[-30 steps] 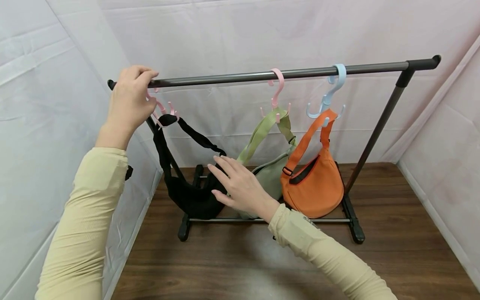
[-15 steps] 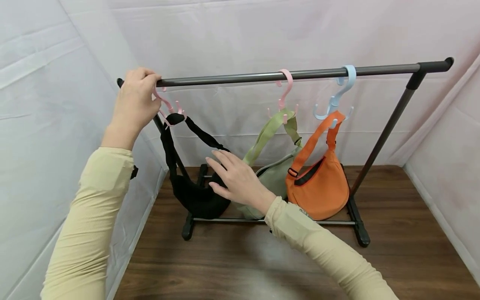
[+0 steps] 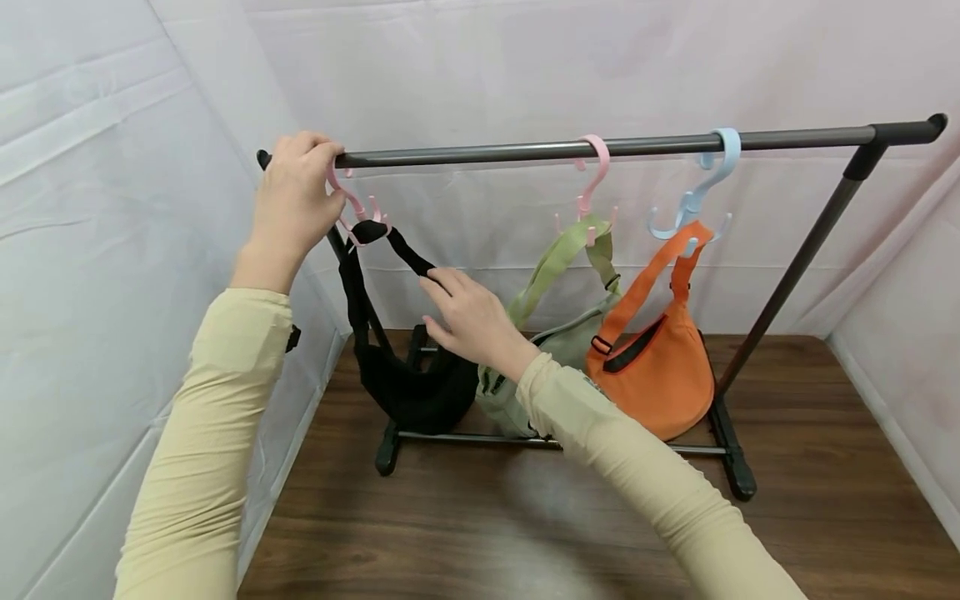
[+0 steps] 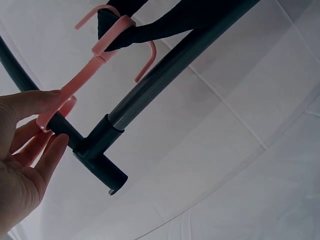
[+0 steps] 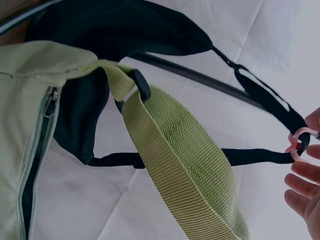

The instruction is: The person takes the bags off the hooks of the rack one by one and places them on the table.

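Note:
At the left end of the dark rail (image 3: 487, 154), my left hand (image 3: 292, 200) pinches a pink hook hanger (image 4: 82, 80) between thumb and fingers where it loops over the rail. From that hanger hangs a black bag (image 3: 408, 387) by its strap (image 3: 408, 252). My right hand (image 3: 480, 323), fingers loosely extended, is held up beside this strap; whether the fingertips touch it cannot be told. Behind that hand is a pale green bag (image 3: 573, 342), hung by its light green strap (image 5: 175, 150) from a second pink hook hanger (image 3: 596, 171).
An orange bag (image 3: 660, 383) hangs from a light blue hook hanger (image 3: 708, 179) toward the right. The rack's right leg (image 3: 795, 258) slants down to a black foot (image 3: 731, 458) on the brown wooden floor (image 3: 465, 533). White cloth walls (image 3: 480, 75) surround the rack.
My right hand has risen and moved left toward the black strap. My left hand stays at the rail's left end. The head view has turned left, so the rack appears farther right.

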Motion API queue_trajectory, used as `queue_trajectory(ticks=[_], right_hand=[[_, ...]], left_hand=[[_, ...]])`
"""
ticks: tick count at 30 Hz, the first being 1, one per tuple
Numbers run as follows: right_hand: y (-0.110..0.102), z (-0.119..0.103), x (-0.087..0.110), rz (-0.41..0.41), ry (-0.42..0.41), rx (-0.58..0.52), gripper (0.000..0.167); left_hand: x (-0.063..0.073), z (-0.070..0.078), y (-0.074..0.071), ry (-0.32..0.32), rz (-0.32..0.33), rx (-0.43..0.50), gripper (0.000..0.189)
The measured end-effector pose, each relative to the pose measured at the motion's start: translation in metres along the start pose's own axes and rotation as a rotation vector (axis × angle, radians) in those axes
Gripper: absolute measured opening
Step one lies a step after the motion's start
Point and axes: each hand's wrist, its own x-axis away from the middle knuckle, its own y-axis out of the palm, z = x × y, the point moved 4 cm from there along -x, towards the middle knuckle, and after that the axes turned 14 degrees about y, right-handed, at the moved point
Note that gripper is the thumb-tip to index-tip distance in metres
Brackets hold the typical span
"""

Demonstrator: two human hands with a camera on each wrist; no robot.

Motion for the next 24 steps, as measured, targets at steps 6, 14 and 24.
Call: queue_trajectory(ticks=[6,14,24], right_hand=[[0.005,0.009,-0.017,-0.037,0.072,-0.027,0.038],[0.009,0.015,-0.047,-0.115,0.181,-0.145,0.036],[0.021,0.017,-0.076,-0.298,0.395,-0.323,0.042]], left_hand=[[0.0,0.002,-0.002,-0.013,-0.003,0.0,0.036],[0.002,0.006,-0.005,-0.012,-0.012,0.007,0.037],[0.003,0.011,-0.007,-0.011,0.007,0.033,0.035]])
